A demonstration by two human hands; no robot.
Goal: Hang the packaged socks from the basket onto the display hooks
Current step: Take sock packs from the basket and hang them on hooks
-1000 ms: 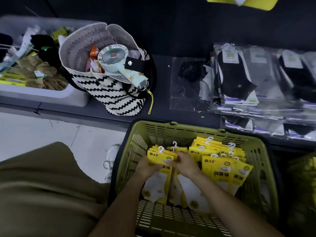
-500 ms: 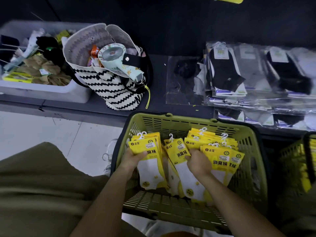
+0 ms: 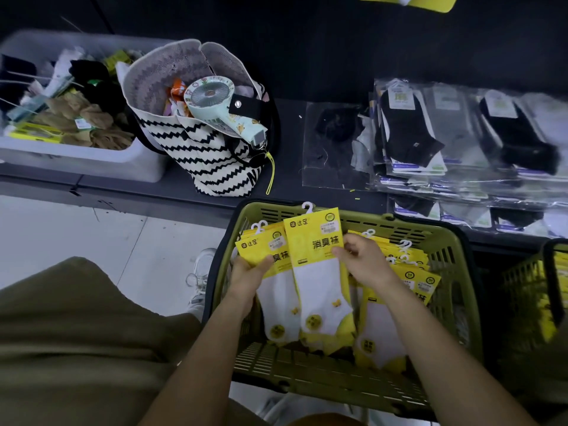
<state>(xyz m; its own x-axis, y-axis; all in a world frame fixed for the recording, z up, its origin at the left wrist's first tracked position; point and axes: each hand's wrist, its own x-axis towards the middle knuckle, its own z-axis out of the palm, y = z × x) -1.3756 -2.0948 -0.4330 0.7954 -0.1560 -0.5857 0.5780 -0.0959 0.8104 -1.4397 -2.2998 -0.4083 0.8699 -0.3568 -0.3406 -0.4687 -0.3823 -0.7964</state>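
Note:
A green plastic basket (image 3: 455, 265) stands on the floor in front of me with several yellow-carded packs of white socks (image 3: 412, 272) inside. My left hand (image 3: 247, 275) grips a small stack of sock packs (image 3: 264, 250) by their left edge. My right hand (image 3: 362, 259) pinches the right edge of a single sock pack (image 3: 316, 272), which lies over the left stack. White plastic hanger hooks stick up from the packs' tops. No display hooks are in view.
On the dark low shelf behind the basket sit a zigzag tote bag (image 3: 203, 142) with a handheld fan (image 3: 221, 106), a white bin of loose socks (image 3: 70, 127) at left, and clear-wrapped black socks (image 3: 445, 142) at right. A second basket (image 3: 541, 290) is at far right.
Both hands lifted their sock packs higher out of the basket. The right hand brought its pack left, onto the stack in the left hand.

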